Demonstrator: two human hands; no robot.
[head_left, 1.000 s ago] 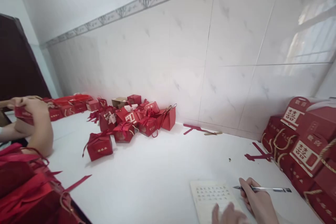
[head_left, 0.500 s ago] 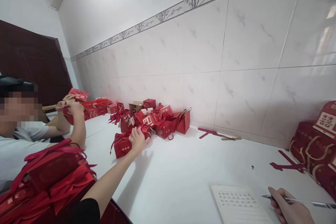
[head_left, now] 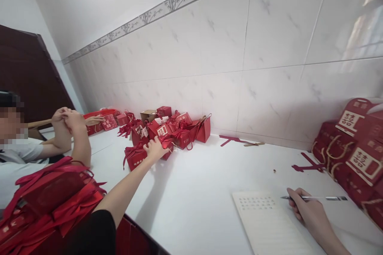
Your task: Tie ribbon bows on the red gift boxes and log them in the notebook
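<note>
My left hand [head_left: 155, 149] reaches out across the table, its fingers curled against a small red gift box [head_left: 167, 143] with a ribbon; the fingertips are partly hidden. Just beside it stands a larger red box [head_left: 135, 158] with gold lettering. Behind both lies a heap of red gift boxes [head_left: 182, 137] with bows and handles. In my right hand [head_left: 308, 211] is a pen [head_left: 324, 198], held in a writing grip, its tip above the table by the notebook. The open notebook [head_left: 263, 219] has rows of small handwritten marks near its top.
Red double-happiness boxes [head_left: 351, 155] with rope handles are stacked at right. Dark red ribbon strips [head_left: 230, 140] lie by the tiled wall. A stack of ribboned boxes [head_left: 56, 191] rises at the near left. Beyond it a co-worker's hands [head_left: 67, 117] are raised, with another hand [head_left: 94, 120] behind.
My view has shifted slightly. My right hand with the pen has lifted up and left beside the notebook. My left hand stays at the gift box. The red box held up at far left is now lower.
</note>
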